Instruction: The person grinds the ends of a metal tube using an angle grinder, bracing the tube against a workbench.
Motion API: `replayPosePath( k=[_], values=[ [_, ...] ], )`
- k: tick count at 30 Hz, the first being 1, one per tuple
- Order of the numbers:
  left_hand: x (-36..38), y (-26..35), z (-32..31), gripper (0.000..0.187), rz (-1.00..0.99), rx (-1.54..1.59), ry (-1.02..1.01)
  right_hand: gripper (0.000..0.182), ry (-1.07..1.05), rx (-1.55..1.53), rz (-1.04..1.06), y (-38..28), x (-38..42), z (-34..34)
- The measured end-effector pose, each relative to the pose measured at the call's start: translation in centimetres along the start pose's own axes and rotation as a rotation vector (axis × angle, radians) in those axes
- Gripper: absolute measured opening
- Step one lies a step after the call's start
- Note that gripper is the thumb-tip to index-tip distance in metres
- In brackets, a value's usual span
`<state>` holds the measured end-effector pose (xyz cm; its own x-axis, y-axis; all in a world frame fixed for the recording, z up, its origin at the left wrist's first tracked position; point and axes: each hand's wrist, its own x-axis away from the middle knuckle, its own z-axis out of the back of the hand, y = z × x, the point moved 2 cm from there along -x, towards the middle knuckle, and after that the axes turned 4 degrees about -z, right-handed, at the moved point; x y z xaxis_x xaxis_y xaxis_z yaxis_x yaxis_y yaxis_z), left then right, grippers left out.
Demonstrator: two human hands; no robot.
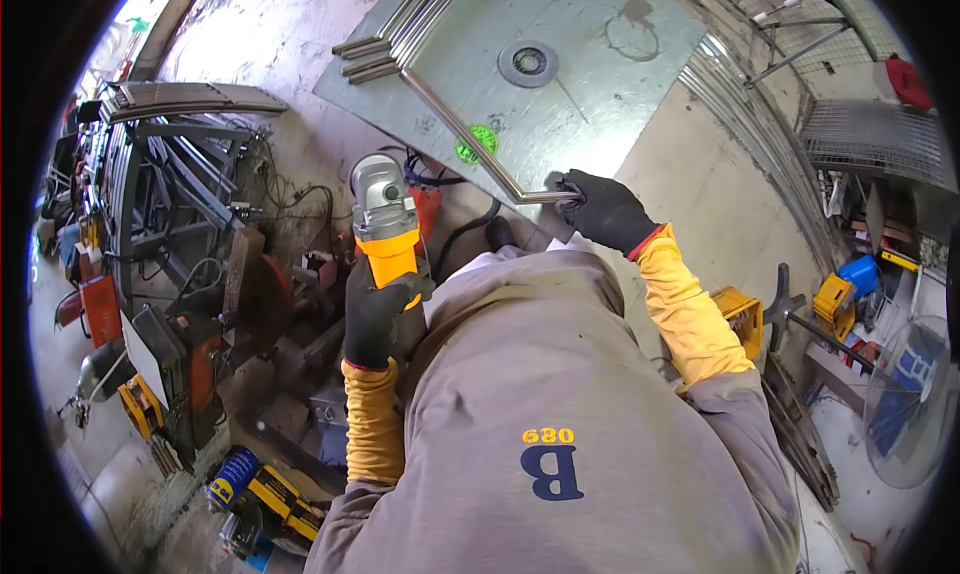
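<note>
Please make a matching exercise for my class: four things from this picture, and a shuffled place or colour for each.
1. power tool
2. bent metal bar
3. round disc
4. spray can

A. lying flat on the metal table
B. mostly blue
C. in the left hand
D. one end in the right hand

Pairs: 1-C, 2-D, 3-A, 4-B

We observe two items. First, a shiny, slender, silver metal bar [460, 127], its long straight run slanting over the grey sheet-metal tabletop [590, 124]; near the table's close corner it bends into a short leg, gripped in the right hand [605, 212]. Second, a power tool with rounded grey metal head and orange-yellow body [388, 254], held head-up, slightly tilted, in the left hand [372, 319], apart from the bar.
</note>
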<state>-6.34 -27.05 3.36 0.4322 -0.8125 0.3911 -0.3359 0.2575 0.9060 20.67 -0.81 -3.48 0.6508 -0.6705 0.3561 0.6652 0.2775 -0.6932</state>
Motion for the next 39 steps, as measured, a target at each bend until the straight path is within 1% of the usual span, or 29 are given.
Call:
replayPosePath(
  k=[3,4,5,7,8,9,11,12,13,15,17,19,20,22,23,25,26,28,29,31,32,34,35,37,38,39],
  values=[
    [0.4,0.5,-0.8,0.046,0.07,-0.025,0.063,0.039,-0.013,0.066,-0.028,-0.6,0.2,0.0],
    [0.2,0.5,-0.7,0.046,0.084,-0.072,0.057,0.039,-0.021,0.058,-0.036,-0.4,0.2,-0.3],
    [0.0,0.7,-0.7,0.046,0.094,-0.076,0.055,0.039,-0.069,0.09,-0.006,0.0,-0.1,-0.6],
    [-0.7,3.0,-1.9,0.051,-0.167,-0.552,-0.031,0.041,-0.162,0.157,0.053,-0.6,-0.9,-0.3],
    [-1.1,3.3,-1.5,0.063,-0.217,-0.702,-0.056,0.039,-0.372,0.222,0.033,-1.3,-1.6,0.4],
    [-1.3,3.1,-1.3,0.063,-0.21,-0.702,-0.057,0.039,-0.377,0.22,0.029,-1.0,-1.3,-0.1],
    [-1.4,2.3,-0.8,0.068,-0.257,-1.052,-0.078,0.039,-0.166,0.103,-0.007,-0.6,-0.7,-1.2],
    [-1.2,1.8,-1.0,0.072,-0.303,-1.052,-0.067,0.04,-0.182,0.081,-0.059,-1.3,-0.3,-1.1],
    [-1.0,1.3,-1.6,0.07,-0.265,-1.036,-0.072,0.04,-0.191,0.075,-0.056,-1.5,0.3,-1.8],
    [-0.5,-0.1,-2.3,0.07,-0.219,-0.99,-0.079,0.036,0.079,0.059,-0.058,-1.5,1.7,-2.8],
    [-0.3,-1.3,-3.3,0.069,-0.218,-1.039,-0.087,0.038,0.078,0.048,-0.108,-1.3,2.4,-4.1],
    [-0.2,-1.9,-4.0,0.069,-0.216,-1.082,-0.091,0.035,0.117,0.062,-0.216,-1.6,3.0,-4.7],
    [-0.2,-2.0,-4.2,0.068,-0.21,-1.109,-0.099,0.035,0.108,0.06,-0.224,-1.6,3.2,-4.6],
    [-0.1,-2.0,-4.6,0.068,-0.194,-1.141,-0.105,0.037,0.061,-0.128,-0.252,-1.6,3.3,-4.5],
    [-0.1,-1.7,-4.8,0.068,-0.2,-1.151,-0.106,0.037,0.053,-0.137,-0.256,-1.1,3.3,-4.7],
    [-0.3,-1.1,-5.1,0.067,-0.204,-1.171,-0.115,0.032,-0.037,-0.438,-0.091,0.0,2.9,-4.7],
    [-0.4,-0.8,-5.2,0.067,-0.186,-1.168,-0.133,0.032,-0.037,-0.448,-0.096,0.8,2.8,-4.6],
    [-0.5,-0.2,-5.7,0.067,-0.163,-1.175,-0.157,0.028,-0.211,-0.317,0.064,1.2,2.4,-4.4],
    [-0.5,0.1,-6.0,0.067,-0.146,-1.215,-0.167,0.028,-0.211,-0.33,0.062,1.4,2.3,-4.4],
    [-0.7,0.2,-6.6,0.067,-0.123,-1.267,-0.181,0.026,-0.208,-0.335,0.127,0.8,1.9,-3.8],
    [-0.8,0.2,-6.9,0.068,-0.13,-1.272,-0.191,0.026,-0.208,-0.349,0.123,0.5,2.0,-3.6],
    [-1.0,0.2,-7.2,0.069,-0.131,-1.285,-0.21,0.025,-0.282,-0.507,-0.137,-1.7,2.1,-2.5],
    [-1.1,0.3,-7.4,0.069,-0.158,-1.291,-0.221,0.025,-0.281,-0.519,-0.141,-1.7,2.2,-2.9],
    [-1.2,0.3,-7.5,0.07,-0.184,-1.303,-0.24,0.022,-0.155,-0.258,0.111,-1.9,2.4,-3.5],
    [-1.3,0.1,-7.5,0.07,-0.162,-1.295,-0.233,0.022,-0.153,-0.265,0.108,-1.7,2.5,-3.7],
    [-1.2,0.1,-7.4,0.07,-0.141,-1.285,-0.223,0.021,-0.118,-0.274,0.164,-1.8,2.5,-3.8]
  ],
)
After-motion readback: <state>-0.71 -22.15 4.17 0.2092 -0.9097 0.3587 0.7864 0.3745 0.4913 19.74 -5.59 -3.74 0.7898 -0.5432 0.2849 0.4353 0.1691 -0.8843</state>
